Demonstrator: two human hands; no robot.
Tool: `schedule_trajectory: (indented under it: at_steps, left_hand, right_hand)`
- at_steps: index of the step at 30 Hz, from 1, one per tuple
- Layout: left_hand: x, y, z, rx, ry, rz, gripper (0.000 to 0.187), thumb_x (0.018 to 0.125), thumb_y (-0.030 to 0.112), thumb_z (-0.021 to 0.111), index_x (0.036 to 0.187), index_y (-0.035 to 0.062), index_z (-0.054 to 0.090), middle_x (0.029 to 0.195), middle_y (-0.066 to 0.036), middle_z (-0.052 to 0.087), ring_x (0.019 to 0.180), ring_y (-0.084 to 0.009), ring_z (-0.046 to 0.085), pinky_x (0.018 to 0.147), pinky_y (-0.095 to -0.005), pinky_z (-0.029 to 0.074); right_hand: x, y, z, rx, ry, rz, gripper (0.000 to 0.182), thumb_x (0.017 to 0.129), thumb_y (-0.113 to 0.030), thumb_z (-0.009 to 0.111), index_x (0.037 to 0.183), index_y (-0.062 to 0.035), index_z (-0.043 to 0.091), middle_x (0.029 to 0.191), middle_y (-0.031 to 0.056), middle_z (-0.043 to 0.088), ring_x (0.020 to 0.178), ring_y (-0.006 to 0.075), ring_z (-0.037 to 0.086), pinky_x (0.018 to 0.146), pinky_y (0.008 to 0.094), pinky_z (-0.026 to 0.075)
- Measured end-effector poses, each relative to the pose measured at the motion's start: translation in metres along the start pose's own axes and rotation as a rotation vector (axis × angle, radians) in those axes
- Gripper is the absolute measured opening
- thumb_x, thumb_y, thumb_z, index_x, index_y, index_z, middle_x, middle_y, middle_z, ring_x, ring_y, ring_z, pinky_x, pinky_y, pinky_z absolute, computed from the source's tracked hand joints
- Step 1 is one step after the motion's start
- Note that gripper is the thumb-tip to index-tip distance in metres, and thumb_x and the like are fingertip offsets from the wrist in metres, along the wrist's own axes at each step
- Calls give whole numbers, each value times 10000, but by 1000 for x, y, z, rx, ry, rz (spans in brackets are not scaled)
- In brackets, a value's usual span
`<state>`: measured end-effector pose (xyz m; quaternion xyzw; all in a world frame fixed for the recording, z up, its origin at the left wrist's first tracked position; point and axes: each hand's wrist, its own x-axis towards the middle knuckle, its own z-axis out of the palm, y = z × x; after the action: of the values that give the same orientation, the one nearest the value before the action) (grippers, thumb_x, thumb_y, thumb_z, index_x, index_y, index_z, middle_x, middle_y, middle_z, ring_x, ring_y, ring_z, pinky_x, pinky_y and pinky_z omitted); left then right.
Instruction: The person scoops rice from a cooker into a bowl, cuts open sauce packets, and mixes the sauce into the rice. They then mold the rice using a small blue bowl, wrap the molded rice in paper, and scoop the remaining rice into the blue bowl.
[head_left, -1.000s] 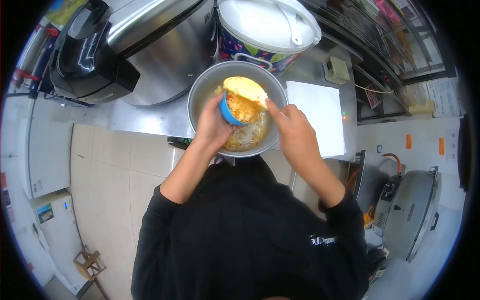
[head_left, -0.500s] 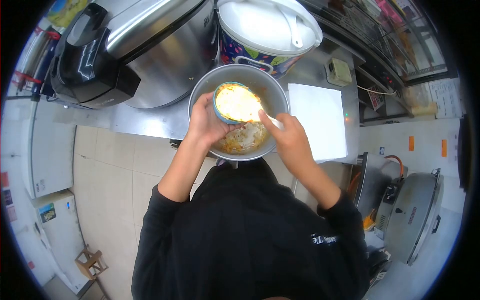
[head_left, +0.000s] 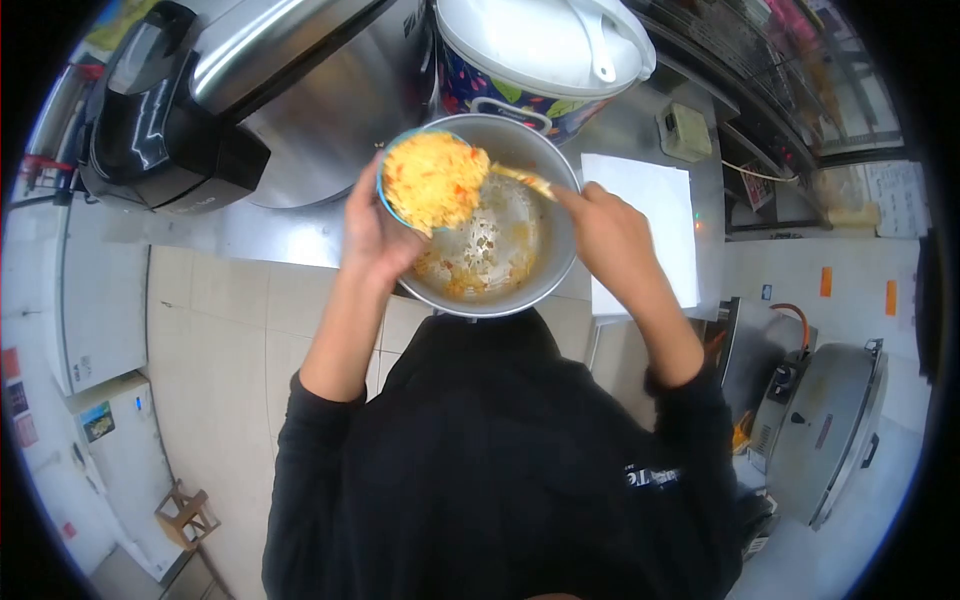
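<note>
My left hand (head_left: 378, 228) is wrapped round a small blue-rimmed bowl (head_left: 382, 188), held over the left side of a round metal pot (head_left: 556, 250). Yellow-orange rice (head_left: 432, 180) with red bits heaps above the bowl's rim. In my right hand (head_left: 606, 232) is a rice paddle (head_left: 528, 182), gripped at its handle over the pot's right side. Its blade is turned nearly edge-on, smeared with rice, and its tip reaches close to the heap. Scattered rice and bits of food cling to the pot's bottom below.
White paper sheets (head_left: 645, 235) lie right of the pot on the metal counter (head_left: 285, 235). Behind stand a large steel cooker (head_left: 330, 110) and a patterned container (head_left: 500, 92) with a white lid. A small pale box (head_left: 686, 132) sits at the back right.
The bowl has moved left and tilted, and its heaped rice now shows. The paddle has come off the rice to the right, turning from flat to nearly edge-on.
</note>
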<state>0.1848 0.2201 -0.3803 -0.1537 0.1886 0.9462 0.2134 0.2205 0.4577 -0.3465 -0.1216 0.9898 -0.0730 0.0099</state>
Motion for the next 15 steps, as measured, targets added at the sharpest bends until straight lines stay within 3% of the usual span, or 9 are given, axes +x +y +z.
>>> schedule_trajectory:
  at_steps: [2, 4, 7, 10, 13, 15]
  left_hand:
    - [-3, 14, 2, 21, -102, 6, 504, 912, 368, 410, 1242, -12, 433, 1279, -157, 471, 1154, -296, 475, 986, -420, 379]
    - [-4, 23, 4, 35, -161, -38, 516, 922, 379, 376, 1269, -2, 404, 1303, -161, 443, 1168, -308, 462, 959, -439, 405]
    - [-4, 33, -5, 23, -259, -83, 530, 933, 396, 334, 1304, 18, 365, 1334, -164, 404, 1189, -321, 441, 933, -462, 430]
    - [-9, 38, -17, -20, -240, -94, 538, 934, 411, 326, 1321, 38, 350, 1343, -161, 393, 1203, -320, 428, 936, -467, 427]
    - [-9, 38, -25, -39, -206, -100, 549, 933, 424, 328, 1327, 42, 346, 1350, -156, 388, 1215, -316, 416, 956, -468, 409]
    - [-7, 35, -24, -57, -208, -116, 551, 931, 421, 324, 1332, 44, 339, 1358, -160, 378, 1222, -322, 409, 967, -474, 398]
  right_hand:
    - [27, -6, 30, -109, -163, -81, 220, 761, -86, 519, 930, -101, 659, 818, 124, 599, 777, 263, 620, 629, 373, 508]
    - [55, -17, 82, -158, 33, -202, 205, 795, -112, 491, 941, -104, 634, 786, 128, 581, 748, 279, 617, 611, 387, 510]
    - [47, -53, 79, -77, -178, -387, 147, 762, -107, 532, 833, -90, 660, 824, 110, 610, 809, 252, 633, 629, 365, 519]
    - [12, -39, 48, -147, -370, -519, 131, 745, -119, 551, 817, -91, 658, 837, 116, 610, 810, 254, 633, 633, 369, 518]
    - [45, -35, 28, -110, -244, -281, 143, 743, -123, 557, 830, -83, 662, 859, 128, 608, 827, 262, 630, 651, 385, 514]
    - [71, -40, 58, -187, -121, -268, 145, 748, -127, 557, 826, -73, 667, 860, 130, 608, 830, 263, 631, 660, 387, 514]
